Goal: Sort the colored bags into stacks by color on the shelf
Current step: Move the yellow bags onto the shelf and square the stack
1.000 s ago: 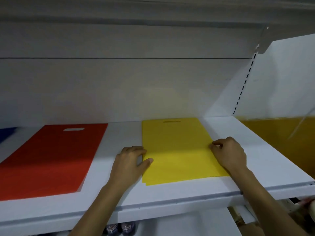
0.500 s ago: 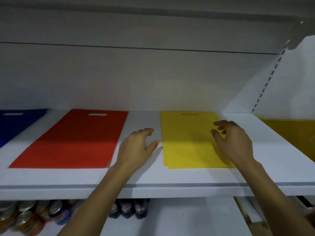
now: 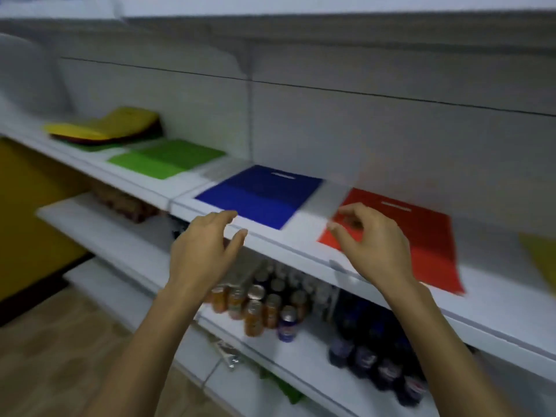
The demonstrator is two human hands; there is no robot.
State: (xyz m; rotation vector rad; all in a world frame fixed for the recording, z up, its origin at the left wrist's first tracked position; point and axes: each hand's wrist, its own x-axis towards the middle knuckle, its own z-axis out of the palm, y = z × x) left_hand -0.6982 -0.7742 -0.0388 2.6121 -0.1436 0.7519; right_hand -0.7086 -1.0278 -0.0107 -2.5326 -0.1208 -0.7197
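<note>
On the white shelf (image 3: 304,233) lie flat bags in a row: a green bag (image 3: 167,158), a blue bag (image 3: 260,195), a red bag (image 3: 418,239) and, at the right edge, a corner of a yellow bag (image 3: 541,254). Far left sits a mixed pile of bags (image 3: 105,129) with yellow on top. My left hand (image 3: 204,251) hovers in front of the shelf edge below the blue bag, fingers loosely curled and holding nothing. My right hand (image 3: 373,239) hangs over the near left corner of the red bag, fingers bent, nothing in it. The view is blurred.
The shelf below carries several drink cans (image 3: 261,305) and dark bottles (image 3: 376,353). A lower white shelf (image 3: 99,227) juts out at the left. A yellow panel (image 3: 27,206) stands far left over a wooden floor (image 3: 60,365).
The view has swung left, off the yellow bag toward the blue and red bags. Both hands have lifted off the yellow bag and moved left along the shelf, holding nothing.
</note>
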